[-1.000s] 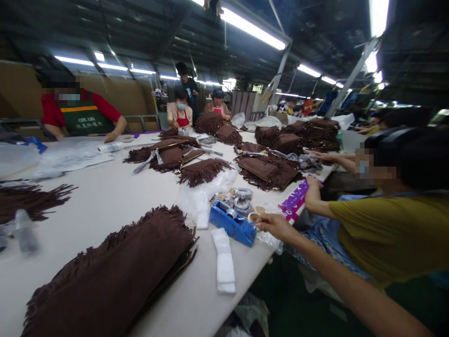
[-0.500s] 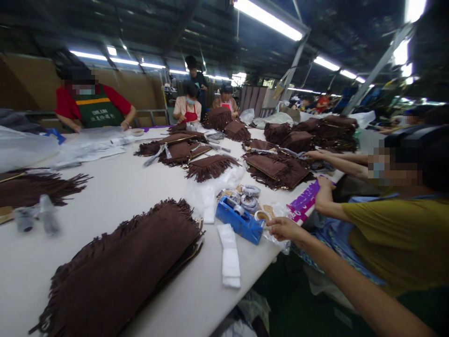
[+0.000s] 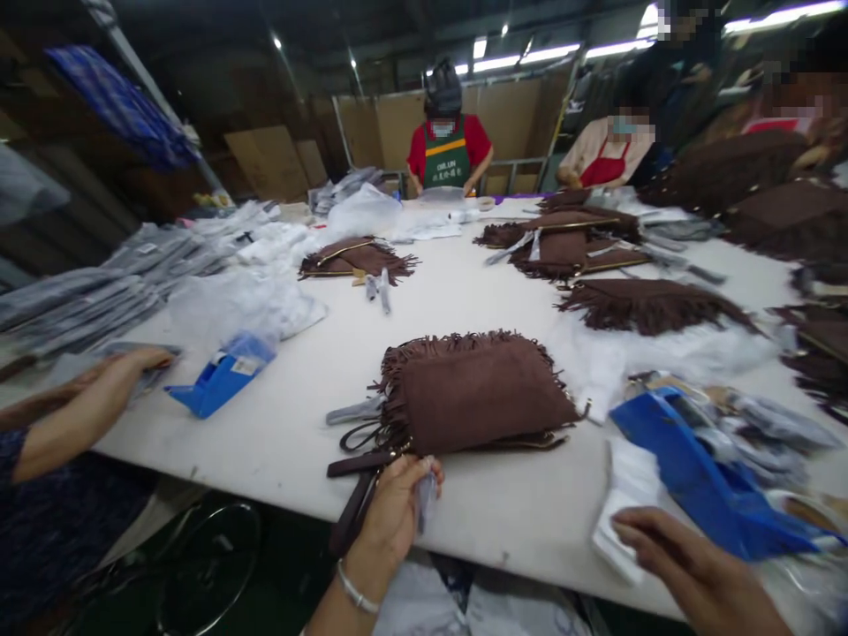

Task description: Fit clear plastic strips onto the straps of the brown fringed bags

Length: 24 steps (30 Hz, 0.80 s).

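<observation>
At the table's front edge, my left hand (image 3: 392, 502) is closed on a plastic-wrapped piece (image 3: 426, 503) that hangs from the fingers; what is inside the wrap is unclear. Dark brown straps (image 3: 356, 481) run beside that wrist toward a brown fringed bag (image 3: 477, 393) lying just beyond. My right hand (image 3: 695, 561) has its fingers pressed together over the end of a white folded strip (image 3: 629, 495); anything between the fingertips is too small to make out. Close by on the right stands a blue tape dispenser (image 3: 695, 486).
Several brown fringed bags (image 3: 649, 300) lie across the table (image 3: 278, 459). Another blue dispenser (image 3: 229, 375) stands at left, near a co-worker's arm (image 3: 86, 415). Plastic-wrapped goods (image 3: 112, 287) are piled at far left. A person in a green apron (image 3: 447, 163) works opposite.
The view has swung left. My right hand has come away from the tape dispenser to beside the white strip. My left hand, previously out of view, now shows holding the wrapped piece.
</observation>
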Each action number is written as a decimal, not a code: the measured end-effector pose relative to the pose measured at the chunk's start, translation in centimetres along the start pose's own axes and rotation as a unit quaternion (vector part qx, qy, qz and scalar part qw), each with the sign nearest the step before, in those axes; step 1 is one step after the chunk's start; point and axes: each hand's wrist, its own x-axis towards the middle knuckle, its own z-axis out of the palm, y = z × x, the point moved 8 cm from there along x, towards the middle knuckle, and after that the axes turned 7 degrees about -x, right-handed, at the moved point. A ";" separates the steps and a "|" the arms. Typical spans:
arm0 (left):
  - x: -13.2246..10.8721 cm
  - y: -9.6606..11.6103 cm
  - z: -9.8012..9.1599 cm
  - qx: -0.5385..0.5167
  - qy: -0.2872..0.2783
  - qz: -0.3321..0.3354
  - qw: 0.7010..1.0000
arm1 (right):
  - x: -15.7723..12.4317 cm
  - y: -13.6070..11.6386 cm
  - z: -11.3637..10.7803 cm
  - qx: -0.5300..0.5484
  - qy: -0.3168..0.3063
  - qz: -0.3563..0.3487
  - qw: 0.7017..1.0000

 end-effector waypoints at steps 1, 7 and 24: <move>-0.1 0.0 0.1 -0.001 -0.004 -0.002 1.000 | 0.3 -3.4 3.1 0.031 -0.069 -0.021 0.997; 0.2 0.1 0.0 -0.017 -0.008 -0.002 1.000 | 4.2 -16.5 13.7 0.167 -0.180 -0.185 0.952; 1.2 0.9 -1.1 0.014 -0.035 -0.082 0.996 | 5.1 -19.2 16.1 0.044 -0.132 -0.284 0.949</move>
